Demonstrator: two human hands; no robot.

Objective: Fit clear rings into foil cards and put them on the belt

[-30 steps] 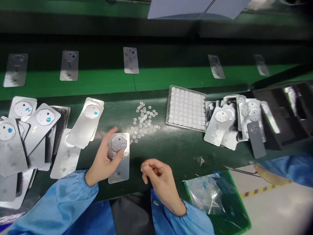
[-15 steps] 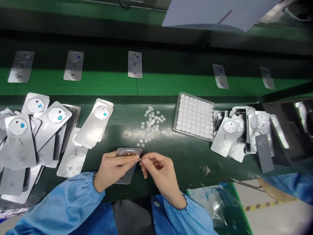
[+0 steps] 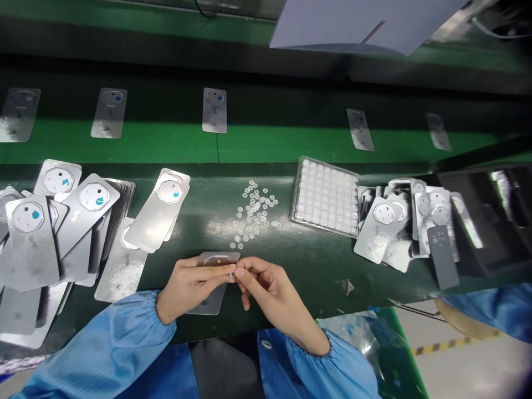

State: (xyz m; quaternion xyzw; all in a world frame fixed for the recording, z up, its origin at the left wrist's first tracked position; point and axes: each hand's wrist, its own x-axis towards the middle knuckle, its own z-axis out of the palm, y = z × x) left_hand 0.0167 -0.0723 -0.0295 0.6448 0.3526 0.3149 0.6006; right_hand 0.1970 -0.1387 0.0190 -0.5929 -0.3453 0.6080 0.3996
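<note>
Your left hand [image 3: 189, 285] is clamped on a silvery back plate [image 3: 211, 280], thumb across its face and fingers beneath, holding it tilted just above the dark green bench [image 3: 311, 260] near its front edge. Your right hand [image 3: 266, 291] meets it from 3 o'clock, thumb and forefinger pinched together on a tiny clear ring [image 3: 231, 273] pressed at the plate's right edge; the ring is too small to tell more. Both wrists sit in blue sleeves [image 3: 120, 338].

At 12 o'clock from the plate, near, lies a loose scatter of small rings [image 3: 253, 213]. At 2 o'clock sits a clear tray [image 3: 326, 197] of white pieces in rows, and beyond it at 3 o'clock a heap of plates [image 3: 407, 221], overlapping. At 10 o'clock a leaning pair of plates [image 3: 160, 210] rests on the bench, and at 9 o'clock a bigger pile [image 3: 54, 233] fans out, several with blue tabs. Farther off at 12 o'clock, single plates [image 3: 214, 110] lie well apart along the green belt [image 3: 270, 141]. At 4 o'clock, a clear plastic bag [image 3: 366, 338] lies below the bench.
</note>
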